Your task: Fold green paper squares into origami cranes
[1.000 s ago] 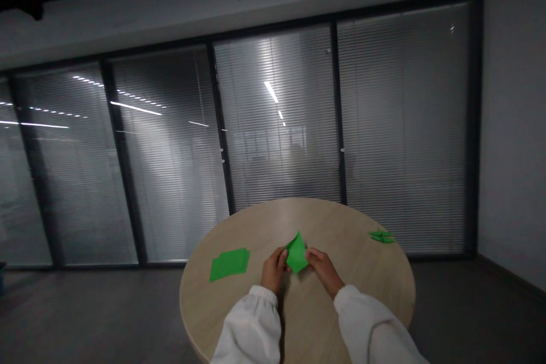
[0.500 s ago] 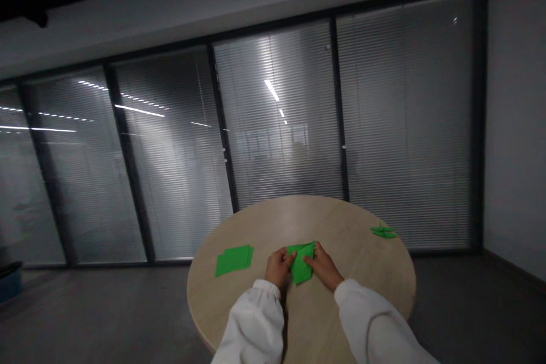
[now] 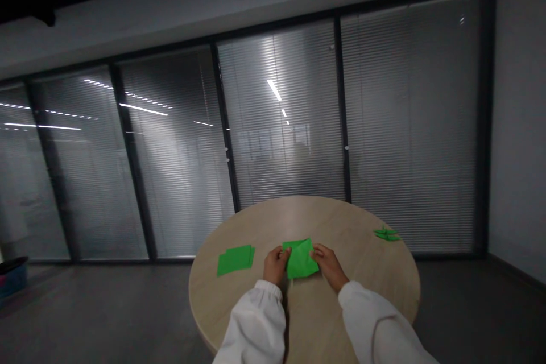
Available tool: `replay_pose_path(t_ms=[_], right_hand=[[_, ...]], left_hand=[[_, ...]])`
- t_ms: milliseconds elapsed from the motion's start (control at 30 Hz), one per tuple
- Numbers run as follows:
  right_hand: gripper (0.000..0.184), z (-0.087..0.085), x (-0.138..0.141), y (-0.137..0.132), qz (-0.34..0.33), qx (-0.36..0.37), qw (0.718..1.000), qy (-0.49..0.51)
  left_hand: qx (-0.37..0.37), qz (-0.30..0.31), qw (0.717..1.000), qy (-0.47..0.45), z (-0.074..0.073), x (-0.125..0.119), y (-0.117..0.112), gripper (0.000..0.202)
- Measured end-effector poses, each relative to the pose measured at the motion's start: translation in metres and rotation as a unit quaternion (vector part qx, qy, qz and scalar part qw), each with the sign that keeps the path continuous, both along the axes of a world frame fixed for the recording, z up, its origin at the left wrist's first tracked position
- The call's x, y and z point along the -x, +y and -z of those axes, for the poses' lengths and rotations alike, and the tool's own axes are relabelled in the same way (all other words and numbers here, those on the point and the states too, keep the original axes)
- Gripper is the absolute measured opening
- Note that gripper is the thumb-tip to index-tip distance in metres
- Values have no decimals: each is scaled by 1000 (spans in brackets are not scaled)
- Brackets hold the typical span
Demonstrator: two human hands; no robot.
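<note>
Between my two hands is a creased sheet of green paper (image 3: 301, 259), held just over the round table (image 3: 324, 318). My left hand (image 3: 275, 265) pinches its left edge, thumb on top. At the right edge, my right hand (image 3: 329, 266) grips the paper between thumb and fingers. Left of my hands, a few flat green sheets (image 3: 235, 259) lie overlapping on the tabletop. Near the right rim rests a small folded green paper piece (image 3: 386, 234) with pointed ends; its exact shape is too small to tell.
Beyond the table stands a glass partition with blinds (image 3: 281, 125) in dark frames. A bluish bin-like container (image 3: 12, 280) is on the floor at far left. A plain wall (image 3: 518, 125) closes off the right side.
The green paper has gone from a narrower folded shape to a wider, more opened one. My right hand has shifted slightly to the right with its edge.
</note>
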State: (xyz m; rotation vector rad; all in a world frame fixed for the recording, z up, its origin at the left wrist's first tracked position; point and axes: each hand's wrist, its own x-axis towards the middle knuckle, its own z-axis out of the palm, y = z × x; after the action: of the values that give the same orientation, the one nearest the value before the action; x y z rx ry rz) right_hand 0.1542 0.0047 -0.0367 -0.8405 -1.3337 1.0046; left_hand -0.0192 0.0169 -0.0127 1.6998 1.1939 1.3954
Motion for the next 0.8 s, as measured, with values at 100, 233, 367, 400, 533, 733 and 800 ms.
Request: replay_pose_path(t_ms=[100, 233, 367, 400, 533, 733, 800], right_hand=[[41, -2, 1, -2, -23, 5, 999, 45], [41, -6, 2, -6, -37, 18, 996, 74], [39, -7, 3, -7, -32, 40, 995, 86], [38, -6, 3, -7, -34, 43, 995, 86], [36, -1, 2, -3, -32, 45, 995, 77], [30, -2, 1, -4, -14, 46, 997, 68], [29, -4, 2, -6, -17, 41, 996, 73]], left_hand=[[0, -14, 1000, -27, -1, 2, 1, 43], [8, -13, 998, -66, -4, 4, 1, 45], [30, -4, 995, -93, -5, 6, 2, 48], [32, -1, 994, -102, -5, 6, 2, 48], [37, 1, 991, -125, -5, 6, 3, 50], [47, 11, 987, -151, 0, 8, 9, 46], [60, 19, 985, -158, 0, 8, 9, 45]])
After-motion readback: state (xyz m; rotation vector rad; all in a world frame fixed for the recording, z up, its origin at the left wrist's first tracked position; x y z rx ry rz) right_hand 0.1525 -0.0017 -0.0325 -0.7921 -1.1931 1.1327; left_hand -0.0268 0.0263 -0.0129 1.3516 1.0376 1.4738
